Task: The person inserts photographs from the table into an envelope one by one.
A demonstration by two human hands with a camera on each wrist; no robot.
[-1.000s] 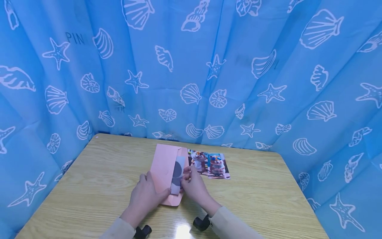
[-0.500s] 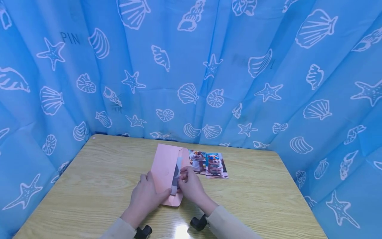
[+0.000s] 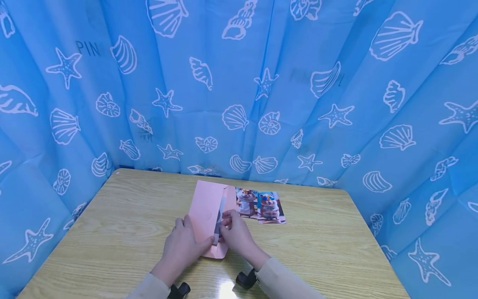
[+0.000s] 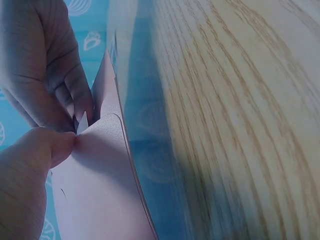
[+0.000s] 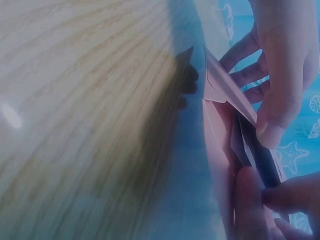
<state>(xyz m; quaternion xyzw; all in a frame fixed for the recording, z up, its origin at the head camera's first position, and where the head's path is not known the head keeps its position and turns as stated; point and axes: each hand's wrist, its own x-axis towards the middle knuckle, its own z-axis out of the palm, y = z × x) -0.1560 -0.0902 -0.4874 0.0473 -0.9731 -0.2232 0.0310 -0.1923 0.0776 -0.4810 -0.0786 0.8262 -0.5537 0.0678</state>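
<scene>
A pink envelope (image 3: 204,207) is held at an angle, its opening facing right. My left hand (image 3: 182,244) grips its left side, the thumb (image 4: 30,162) over the front near the opening. My right hand (image 3: 236,233) pinches the outer edge of a grey-and-white card (image 3: 217,230), mostly hidden inside the envelope. In the right wrist view, dark card edges (image 5: 263,156) show between the envelope walls, with right fingertips (image 5: 248,200) at the opening.
Two hamster photos lie behind my right hand: one with a hamster in white (image 3: 246,202), partly covered by the envelope, and one with a hamster in blue sunglasses (image 3: 270,207). A blue seashell curtain (image 3: 235,91) surrounds the wooden table (image 3: 321,245).
My right hand has moved left toward the envelope, and less of the card shows outside it. The left hand keeps its grip. The whole head view has shifted slightly.
</scene>
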